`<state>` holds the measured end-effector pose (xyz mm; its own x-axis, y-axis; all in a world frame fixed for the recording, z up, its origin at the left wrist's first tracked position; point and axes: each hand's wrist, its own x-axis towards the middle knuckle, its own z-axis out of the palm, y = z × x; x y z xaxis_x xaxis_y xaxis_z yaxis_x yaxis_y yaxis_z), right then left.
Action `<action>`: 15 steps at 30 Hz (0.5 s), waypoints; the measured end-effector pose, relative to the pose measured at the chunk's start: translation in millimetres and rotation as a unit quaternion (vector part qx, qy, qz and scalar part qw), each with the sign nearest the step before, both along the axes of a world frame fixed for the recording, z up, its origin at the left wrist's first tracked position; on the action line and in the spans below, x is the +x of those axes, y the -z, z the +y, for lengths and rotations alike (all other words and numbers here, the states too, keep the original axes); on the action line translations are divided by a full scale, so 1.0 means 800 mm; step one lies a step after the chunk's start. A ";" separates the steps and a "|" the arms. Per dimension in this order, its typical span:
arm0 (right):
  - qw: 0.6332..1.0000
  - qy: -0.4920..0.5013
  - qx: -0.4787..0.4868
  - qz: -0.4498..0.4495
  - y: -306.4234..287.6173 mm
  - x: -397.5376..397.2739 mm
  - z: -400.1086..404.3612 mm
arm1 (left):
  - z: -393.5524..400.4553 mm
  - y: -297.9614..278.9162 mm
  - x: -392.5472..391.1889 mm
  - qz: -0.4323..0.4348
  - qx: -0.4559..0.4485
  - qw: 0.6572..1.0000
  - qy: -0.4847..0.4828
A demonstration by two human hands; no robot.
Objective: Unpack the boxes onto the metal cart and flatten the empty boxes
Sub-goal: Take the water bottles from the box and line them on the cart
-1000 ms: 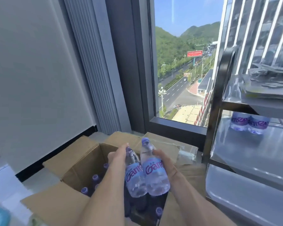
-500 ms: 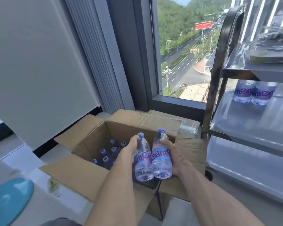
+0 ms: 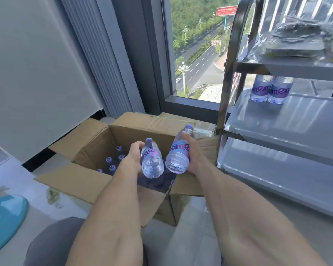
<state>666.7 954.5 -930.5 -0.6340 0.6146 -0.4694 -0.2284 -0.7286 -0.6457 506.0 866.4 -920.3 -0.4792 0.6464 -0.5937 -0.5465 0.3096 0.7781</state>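
Risk as I judge it: each bottle is carried one-handed and tilted over the open box [image 3: 123,135], so a slack grip or a knock against the cart [image 3: 277,120] post on the way to a shelf could drop one. My left hand [image 3: 134,157] is wrapped around the left bottle [image 3: 152,162]; my right hand [image 3: 193,160] is wrapped around the right bottle [image 3: 179,154]. Both bottles are above the box, which still holds more; two others stand on the cart's middle shelf.
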 end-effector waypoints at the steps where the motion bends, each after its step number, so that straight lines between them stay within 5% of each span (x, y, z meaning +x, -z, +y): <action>1: 1.000 0.003 0.014 -0.006 -0.012 0.007 0.002 | -0.002 -0.002 0.007 0.004 -0.006 1.000 0.011; 8: 0.992 0.065 0.077 -0.074 -0.056 0.036 0.012 | 0.034 -0.052 0.071 0.095 0.038 0.995 -0.007; 12: 0.998 0.031 0.036 0.032 -0.059 0.069 0.003 | 0.043 -0.060 0.100 0.177 0.067 0.982 -0.016; 15: 0.998 0.025 0.042 0.032 -0.050 0.087 -0.001 | 0.041 -0.061 0.118 0.176 0.113 0.978 -0.001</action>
<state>736.6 953.3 -890.4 -0.6278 0.6825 -0.3742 -0.3064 -0.6586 -0.6873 600.0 899.1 -871.7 -0.6295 0.7408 -0.2343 -0.2324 0.1082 0.9666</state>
